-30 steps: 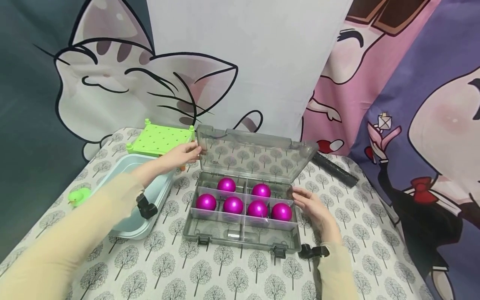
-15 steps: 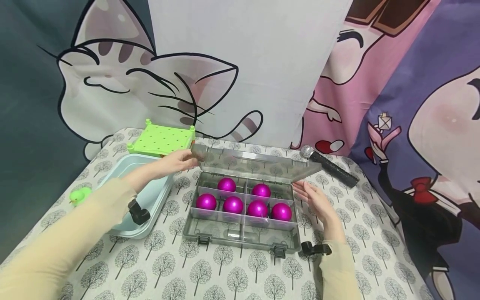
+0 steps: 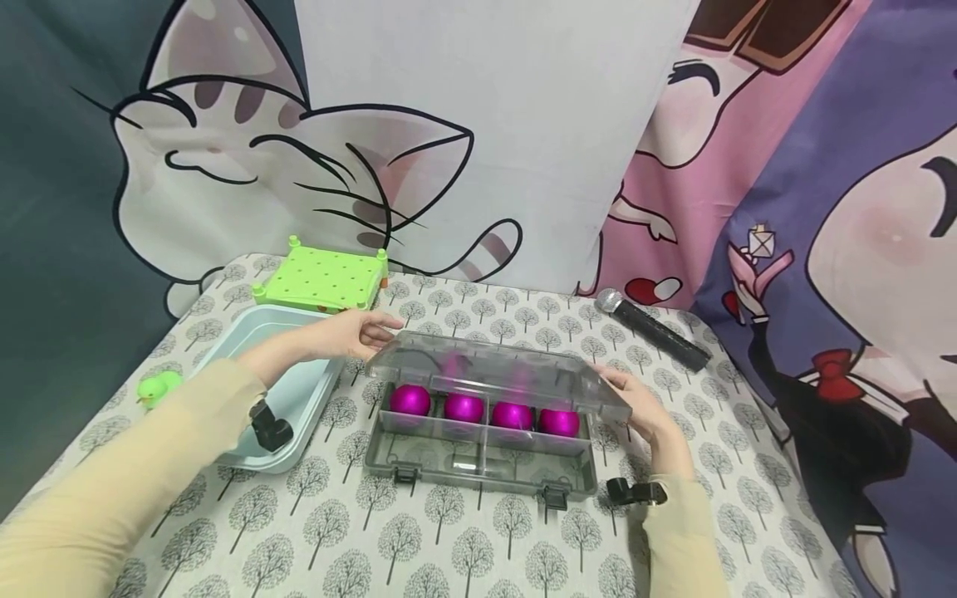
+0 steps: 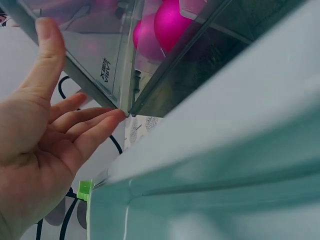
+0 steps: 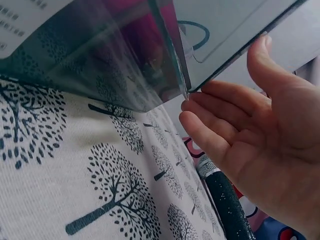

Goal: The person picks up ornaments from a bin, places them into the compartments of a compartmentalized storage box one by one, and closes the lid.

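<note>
A clear grey plastic organizer box (image 3: 478, 453) sits mid-table, its hinged lid (image 3: 486, 359) tilted partway down over the rear compartments. Shiny magenta balls (image 3: 463, 408) fill the middle row; others at the back show blurred through the lid, and the front compartments hold none. My left hand (image 3: 332, 339) is at the lid's left end, its thumb along the lid edge and fingertips (image 4: 112, 117) by the hinge corner. At the right end, my right hand (image 3: 635, 400) has its thumb at the lid edge and loosely extended fingers (image 5: 220, 107) near the hinge.
Left of the box stands a pale blue tub (image 3: 310, 415), with a green toy duck (image 3: 159, 387) beyond it. A green pegged stand (image 3: 321, 278) is at the back left. A black microphone (image 3: 654, 330) lies at the back right. Two latches (image 3: 555, 497) line the box front.
The lid has swung from nearly upright, leaning back, forward and down over the rear balls. Both hands have followed its ends; the box base has stayed in place.
</note>
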Demonstrator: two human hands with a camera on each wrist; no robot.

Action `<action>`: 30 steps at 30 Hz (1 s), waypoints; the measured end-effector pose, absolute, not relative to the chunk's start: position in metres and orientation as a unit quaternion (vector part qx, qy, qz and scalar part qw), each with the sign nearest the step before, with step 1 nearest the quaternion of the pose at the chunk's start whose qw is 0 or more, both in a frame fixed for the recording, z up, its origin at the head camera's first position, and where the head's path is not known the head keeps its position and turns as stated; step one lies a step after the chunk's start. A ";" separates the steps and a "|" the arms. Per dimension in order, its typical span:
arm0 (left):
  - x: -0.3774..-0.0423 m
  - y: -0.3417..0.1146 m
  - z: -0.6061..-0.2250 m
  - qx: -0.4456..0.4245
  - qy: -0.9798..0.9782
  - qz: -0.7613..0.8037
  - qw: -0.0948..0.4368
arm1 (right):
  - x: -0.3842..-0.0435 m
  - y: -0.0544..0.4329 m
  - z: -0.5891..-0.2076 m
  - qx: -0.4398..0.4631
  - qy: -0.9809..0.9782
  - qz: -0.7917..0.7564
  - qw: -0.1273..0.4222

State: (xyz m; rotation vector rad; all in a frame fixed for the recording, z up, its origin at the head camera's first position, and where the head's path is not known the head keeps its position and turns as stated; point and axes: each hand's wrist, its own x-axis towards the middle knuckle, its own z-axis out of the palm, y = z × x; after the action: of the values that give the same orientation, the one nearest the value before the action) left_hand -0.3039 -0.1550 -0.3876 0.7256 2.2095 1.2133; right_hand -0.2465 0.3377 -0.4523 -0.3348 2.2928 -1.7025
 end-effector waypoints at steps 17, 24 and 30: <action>-0.297 -0.146 -0.387 0.290 0.821 0.399 0.287 | -0.245 0.343 -0.454 -0.166 0.793 -0.561 0.169; -0.290 -0.139 -0.389 0.283 0.840 0.369 0.277 | -0.239 0.340 -0.454 -0.174 0.791 -0.555 0.187; -0.282 -0.138 -0.383 0.294 0.850 0.332 0.285 | -0.238 0.339 -0.452 -0.173 0.802 -0.542 0.183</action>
State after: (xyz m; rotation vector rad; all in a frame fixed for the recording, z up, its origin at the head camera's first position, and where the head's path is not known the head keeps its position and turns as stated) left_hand -0.2816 -0.1376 -0.3825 0.7863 2.2725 0.8891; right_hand -0.2385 0.3392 -0.4522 -0.4873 2.2623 -1.5300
